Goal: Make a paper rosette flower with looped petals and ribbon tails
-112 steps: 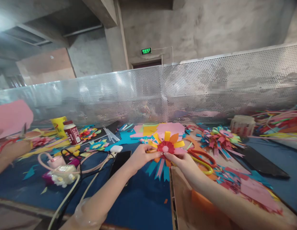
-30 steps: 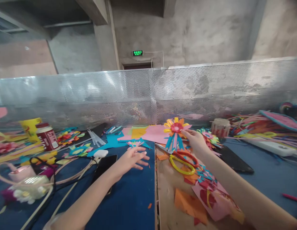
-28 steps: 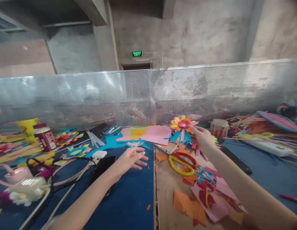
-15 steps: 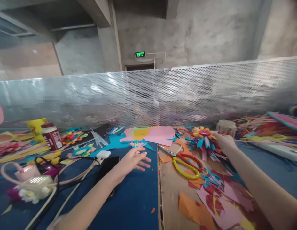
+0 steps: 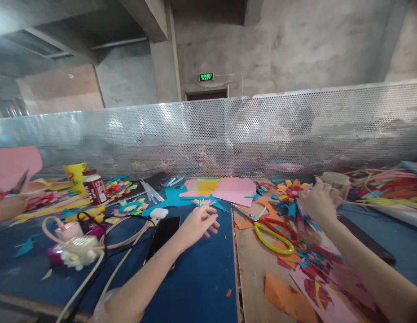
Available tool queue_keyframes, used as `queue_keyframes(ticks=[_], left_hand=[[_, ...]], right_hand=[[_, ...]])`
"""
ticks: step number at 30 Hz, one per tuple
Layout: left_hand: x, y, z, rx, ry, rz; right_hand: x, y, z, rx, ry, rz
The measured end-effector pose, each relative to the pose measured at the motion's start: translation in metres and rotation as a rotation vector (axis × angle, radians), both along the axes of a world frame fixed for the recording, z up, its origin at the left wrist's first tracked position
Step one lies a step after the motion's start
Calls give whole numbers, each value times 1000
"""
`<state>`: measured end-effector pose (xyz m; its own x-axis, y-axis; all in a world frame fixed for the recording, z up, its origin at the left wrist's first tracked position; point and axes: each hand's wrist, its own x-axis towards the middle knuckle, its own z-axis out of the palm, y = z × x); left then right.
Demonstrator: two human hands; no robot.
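My left hand point(image 5: 199, 224) hovers over the blue table surface with its fingers loosely apart and nothing in them. Just beyond its fingertips lies a small pink paper flower point(image 5: 204, 203) on blue paper. My right hand point(image 5: 318, 202) is over the right side, fingers spread, between a layered paper flower point(image 5: 293, 190) and a clear plastic cup point(image 5: 336, 180). Whether its fingers touch the cup is unclear. The flower has orange petals, a red centre and blue and pink strips below. Open scissors point(image 5: 274, 237) with yellow and red handles rest between my hands.
A black phone point(image 5: 164, 235), cables point(image 5: 116, 269) and a maroon-labelled jar point(image 5: 94, 187) are on the left. Pink sheets point(image 5: 237, 190) lie at the back, before a perforated metal screen point(image 5: 208, 134). Orange scraps point(image 5: 289, 296) lie front right. Another person's hand point(image 5: 8, 210) is at far left.
My right hand has moved off the layered flower towards the clear cup, its fingers spreading. My left hand stays about where it was. The view has turned slightly left, bringing in another person's hand.
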<state>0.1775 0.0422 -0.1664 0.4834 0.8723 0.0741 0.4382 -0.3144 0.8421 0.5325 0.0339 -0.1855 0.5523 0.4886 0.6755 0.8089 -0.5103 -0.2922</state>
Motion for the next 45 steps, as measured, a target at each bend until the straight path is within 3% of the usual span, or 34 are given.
queue_keyframes(ticks=[3, 8, 10, 19, 25, 34, 40, 45], left_hand=[[-3, -1, -3, 98, 99, -37], [-9, -1, -12, 194, 313, -75], [-11, -1, -14, 214, 368, -65], [-12, -3, -14, 272, 516, -62], [-13, -4, -17, 295, 553, -56], [-13, -3, -18, 261, 601, -81], [-14, -3, -16, 246, 612, -94], [-13, -5, -12, 238, 624, -98]], right_hand=[[-25, 6, 10, -101, -100, 142], [-92, 33, 12, -499, -266, 623], [-121, 47, 11, -617, -317, 751], [-219, 94, 5, -666, -532, 1102], [-232, 103, 6, -623, -433, 1193], [-256, 134, 33, -436, 126, 1053], [-291, 167, 30, -363, 391, 1159], [-307, 171, 18, -379, 367, 1267]])
